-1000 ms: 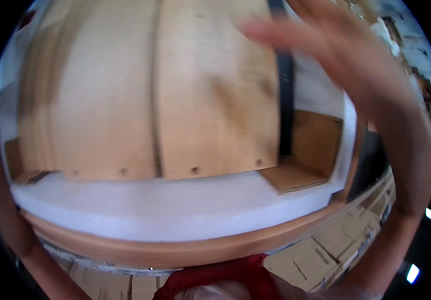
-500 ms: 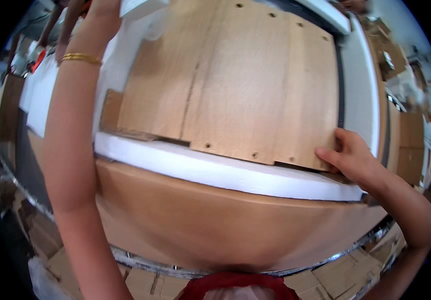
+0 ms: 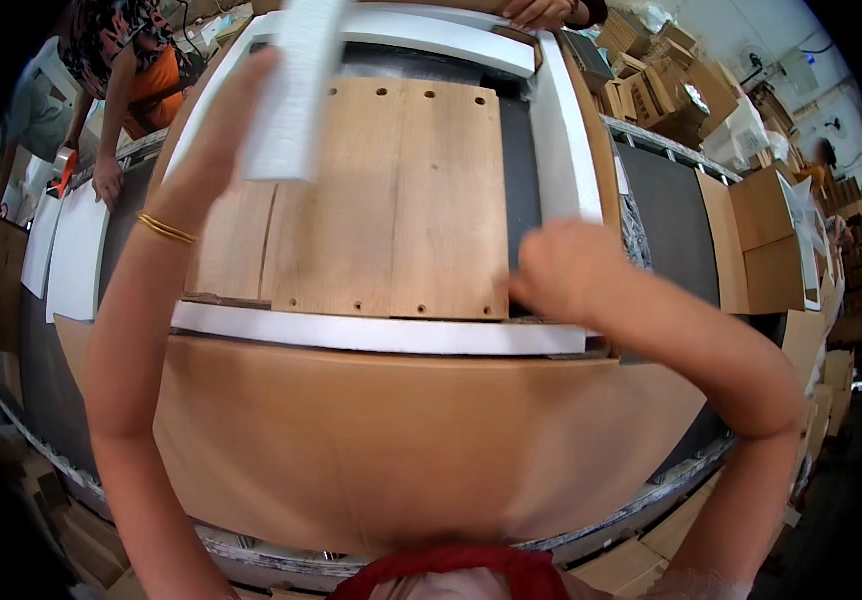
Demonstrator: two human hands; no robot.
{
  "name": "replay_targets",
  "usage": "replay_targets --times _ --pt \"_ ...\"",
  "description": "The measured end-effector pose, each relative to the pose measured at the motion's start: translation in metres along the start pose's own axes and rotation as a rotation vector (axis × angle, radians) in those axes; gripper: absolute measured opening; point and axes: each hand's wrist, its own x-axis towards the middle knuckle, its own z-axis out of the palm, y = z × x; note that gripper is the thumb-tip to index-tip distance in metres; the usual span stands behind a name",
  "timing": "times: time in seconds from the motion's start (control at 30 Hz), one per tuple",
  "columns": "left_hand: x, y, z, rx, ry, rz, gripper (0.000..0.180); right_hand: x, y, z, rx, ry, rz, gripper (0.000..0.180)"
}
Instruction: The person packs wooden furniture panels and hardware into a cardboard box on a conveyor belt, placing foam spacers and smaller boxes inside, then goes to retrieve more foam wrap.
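Note:
A white foam strip is raised over the left part of the carton, smeared by motion, with my left hand closed on its left side. Below it lie light wooden panels with small holes along their near and far edges. My right hand is curled, fingers bent inward, by the panels' near right corner; its fingertips are hidden, so I cannot tell whether it grips anything. White foam edging lines the carton: a near strip, a right strip and a far strip.
The open carton's near flap spreads toward me. Another person's hand rests at the far edge. At the left a co-worker's hand is near white sheets and a red tape dispenser. Cardboard boxes are piled far right.
My left hand has brought the foam strip into view above the panels. My right hand has come off the panel's top face and curled beside the corner. The view has shifted, showing more surroundings.

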Motion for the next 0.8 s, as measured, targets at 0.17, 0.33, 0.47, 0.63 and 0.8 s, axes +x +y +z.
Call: replay_targets --times 0.17,0.33,0.47,0.63,0.8 --pt "-0.042 -0.019 0.101 0.142 -0.407 -0.181 0.047 0.041 0.034 -0.012 1.082 0.913 -0.070 0.068" --pt "-0.062 -0.030 0.139 0.438 -0.533 -0.124 0.051 0.047 0.046 -0.005 0.691 0.514 0.123 0.069" --pt "-0.070 -0.062 0.138 0.769 -0.474 0.366 0.050 0.055 0.043 0.012 0.362 0.452 0.170 0.048" --pt "-0.074 -0.063 0.133 0.752 -0.476 0.363 0.049 0.068 0.036 0.019 0.226 0.581 0.140 0.032" --pt "-0.072 -0.056 0.135 0.981 -0.507 0.392 0.046 0.060 0.011 0.008 0.046 0.362 0.206 0.034"
